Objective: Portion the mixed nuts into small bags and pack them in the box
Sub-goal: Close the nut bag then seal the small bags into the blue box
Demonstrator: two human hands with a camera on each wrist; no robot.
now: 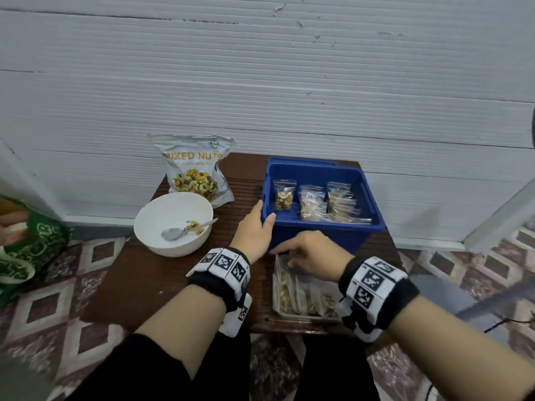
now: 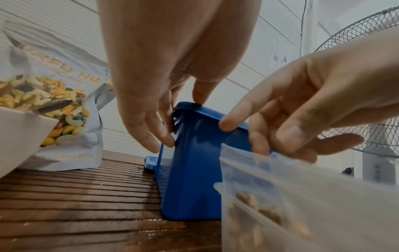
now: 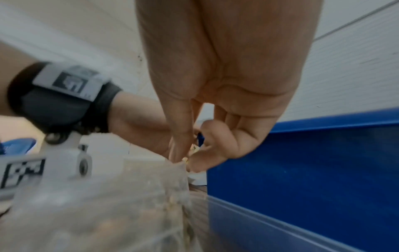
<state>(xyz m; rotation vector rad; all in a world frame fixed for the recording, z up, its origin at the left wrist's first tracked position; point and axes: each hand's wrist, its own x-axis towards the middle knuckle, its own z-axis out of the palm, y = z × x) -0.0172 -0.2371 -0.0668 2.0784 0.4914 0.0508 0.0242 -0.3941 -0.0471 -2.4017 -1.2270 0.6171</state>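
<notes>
Nuts showed pale and tan through the clear zip bags (image 1: 285, 280), which stood upright in a row inside a clear tray (image 1: 307, 315) at the near edge of the table, just in front of the blue box (image 1: 318, 230). The right hand (image 1: 308, 254) hung over that row, thumb and fingers pinching the top edge of the bag nearest the box (the wrist view was blurred, but the pinch read clearly). The left hand (image 1: 254, 227) gripped the near left corner of the box, thumb hooked over the rim and fingers curled down its outer wall. Inside the box lay 3 groups of filled bags (image 1: 318, 202), the left one upright and alone, the others leaning in overlapping stacks.

Left of the box sat a white bowl (image 1: 173, 224) with a metal spoon (image 1: 185, 230) and a few leftover nuts, and behind it stood the silver MIXED NUTS pouch (image 1: 195, 169), its top torn open. The table (image 1: 144, 279) was dark brown wood with grooved slats. Behind it ran a white ribbed wall (image 1: 260, 82); the floor (image 1: 72, 285) was patterned tile, and a wire-caged fan (image 2: 367, 85) stood to the right.
</notes>
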